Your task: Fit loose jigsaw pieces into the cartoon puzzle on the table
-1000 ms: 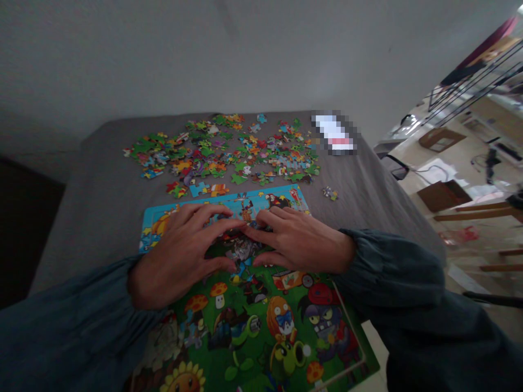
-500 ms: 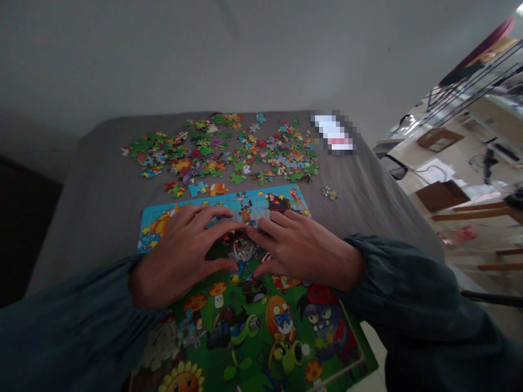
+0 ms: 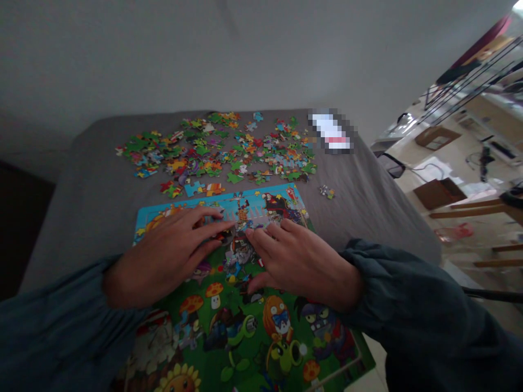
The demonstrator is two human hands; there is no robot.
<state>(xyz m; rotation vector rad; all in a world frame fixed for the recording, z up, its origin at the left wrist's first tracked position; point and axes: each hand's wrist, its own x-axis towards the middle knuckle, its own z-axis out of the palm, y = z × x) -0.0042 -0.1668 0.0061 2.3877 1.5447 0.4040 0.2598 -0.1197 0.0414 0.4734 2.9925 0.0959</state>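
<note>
A colourful jigsaw puzzle board (image 3: 241,362) with cartoon plants and zombies lies in front of me, its blue top edge farthest away. My left hand (image 3: 171,245) rests over its upper left part, fingers stretched towards the middle and thumb just below them. Over the upper right part is my right hand (image 3: 302,256), palm down, fingertips on the board and thumb spread away from the bent fingers. A gap with the grey zombie picture shows between the hands. I see no loose piece in either hand; what lies under the palms is hidden.
Many loose puzzle pieces (image 3: 200,147) are spread behind the board on the grey cloth (image 3: 98,179). One small piece (image 3: 327,191) lies apart at the right. A blurred-out phone (image 3: 332,132) is at the back right. Cardboard boxes (image 3: 439,193) stand on the floor beyond.
My left hand has drawn back slightly to the left, its thumb closer to the fingers. The right hand has shifted a little lower, widening the gap between them.
</note>
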